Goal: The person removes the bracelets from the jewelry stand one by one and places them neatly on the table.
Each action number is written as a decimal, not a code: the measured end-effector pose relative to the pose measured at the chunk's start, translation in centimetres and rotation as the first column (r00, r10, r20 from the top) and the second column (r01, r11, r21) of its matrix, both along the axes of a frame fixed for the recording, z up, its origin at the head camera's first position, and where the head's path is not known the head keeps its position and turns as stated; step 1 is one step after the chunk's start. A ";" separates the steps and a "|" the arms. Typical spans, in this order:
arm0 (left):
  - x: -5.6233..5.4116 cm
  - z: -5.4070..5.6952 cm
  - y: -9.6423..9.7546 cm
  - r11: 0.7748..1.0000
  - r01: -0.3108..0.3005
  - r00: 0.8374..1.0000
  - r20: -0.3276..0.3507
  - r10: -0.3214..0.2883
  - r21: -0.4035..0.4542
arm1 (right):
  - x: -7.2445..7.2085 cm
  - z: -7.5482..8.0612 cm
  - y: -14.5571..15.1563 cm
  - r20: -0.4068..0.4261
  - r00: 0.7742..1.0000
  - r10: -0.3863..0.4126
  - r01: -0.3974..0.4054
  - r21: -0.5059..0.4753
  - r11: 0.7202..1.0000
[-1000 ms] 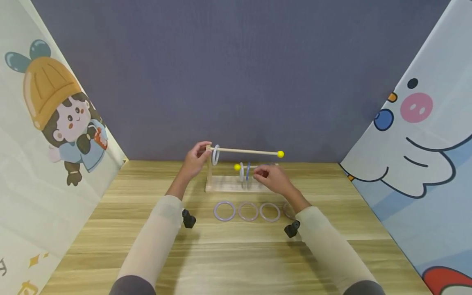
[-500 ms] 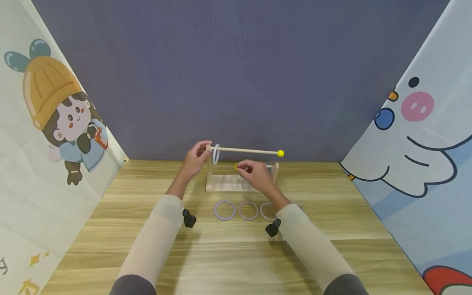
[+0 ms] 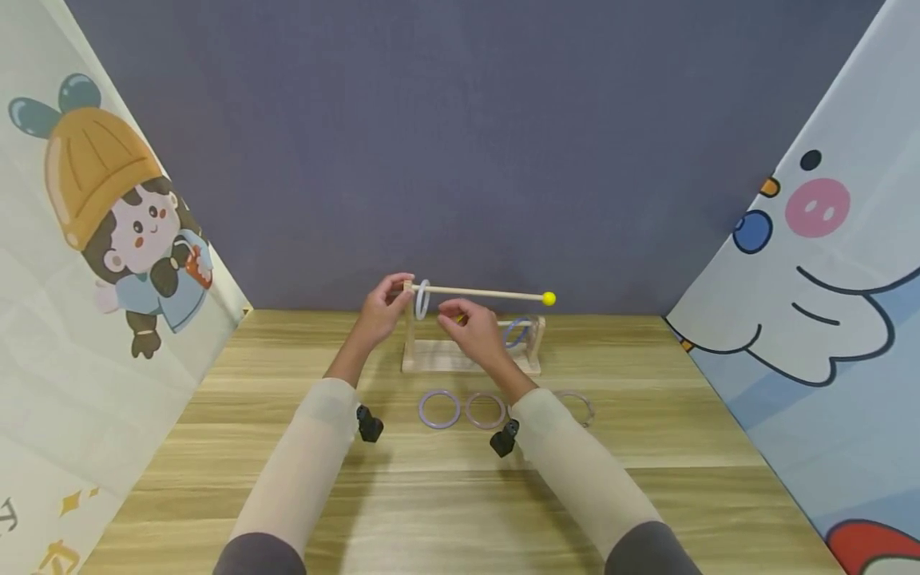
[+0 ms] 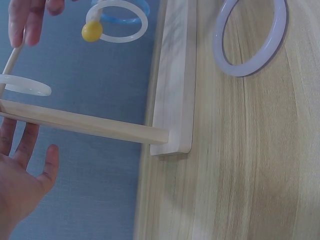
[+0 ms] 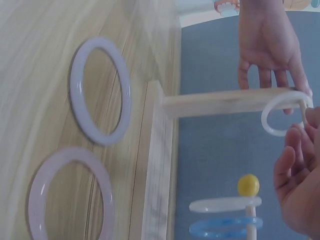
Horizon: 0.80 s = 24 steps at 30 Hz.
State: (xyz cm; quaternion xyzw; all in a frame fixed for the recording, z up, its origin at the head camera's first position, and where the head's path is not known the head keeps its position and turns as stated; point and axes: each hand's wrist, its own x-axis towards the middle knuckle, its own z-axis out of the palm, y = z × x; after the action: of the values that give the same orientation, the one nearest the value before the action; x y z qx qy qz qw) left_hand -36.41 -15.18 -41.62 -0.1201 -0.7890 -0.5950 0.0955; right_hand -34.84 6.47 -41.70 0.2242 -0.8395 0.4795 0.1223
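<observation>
Ring (image 4: pixel 30 86) hangs near right hand (image 3: pixel 474 329); left hand (image 3: pixel 379 313) holds post (image 4: pixel 87 123).

Wood-grain counter (image 3: pixel 446 503), slate-blue backdrop (image 3: pixel 460 160) behind. Left panel (image 3: pixel 57 399): cartoon figure (image 3: pixel 154 291), orange hat (image 3: pixel 97 172). Right panel (image 3: pixel 862 415): white cartoon character (image 3: pixel 841 319), pink snout (image 3: pixel 818 208).

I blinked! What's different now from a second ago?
The right hand moved left, from beside the lower rod, past its yellow ball, to near the white ring on the upper rod. I see nothing taken hold of or let go. The left hand stayed at the top of the tall post; that white ring and the leftmost ring on the table stayed put.
</observation>
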 end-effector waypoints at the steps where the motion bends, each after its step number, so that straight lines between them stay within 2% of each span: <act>1: 0.3 0.4 0.1 1.000 0.004 1.000 0.007 -0.004 -0.006 | 0.0 0.0 -0.2 0.006 1.000 -0.002 0.002 -0.018 1.000; 7: 0.3 0.8 0.3 1.000 0.005 1.000 0.015 -0.005 -0.026 | -0.2 0.4 -1.3 0.083 0.997 -0.004 0.011 -0.080 0.997; 8: 0.0 0.5 0.3 1.000 0.004 1.000 0.012 -0.004 -0.021 | -0.2 0.5 -1.5 0.092 0.996 -0.002 0.010 -0.084 0.996; 16: 0.0 0.4 0.2 1.000 -0.016 0.999 -0.037 0.015 -0.021 | -0.1 0.8 -3.1 0.116 0.992 0.044 -0.026 -0.152 0.988; 24: 0.0 0.0 0.2 0.999 -0.026 0.999 -0.049 0.024 -0.039 | 0.2 0.8 -4.1 0.216 0.976 0.015 0.024 -0.180 0.983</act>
State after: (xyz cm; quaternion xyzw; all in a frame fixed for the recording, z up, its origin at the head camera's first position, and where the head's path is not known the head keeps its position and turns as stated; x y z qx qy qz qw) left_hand -36.40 -15.03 -41.61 -0.1267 -0.7995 -0.5748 0.1195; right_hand -34.63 2.32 -40.89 0.1567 -0.8012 0.5752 0.0511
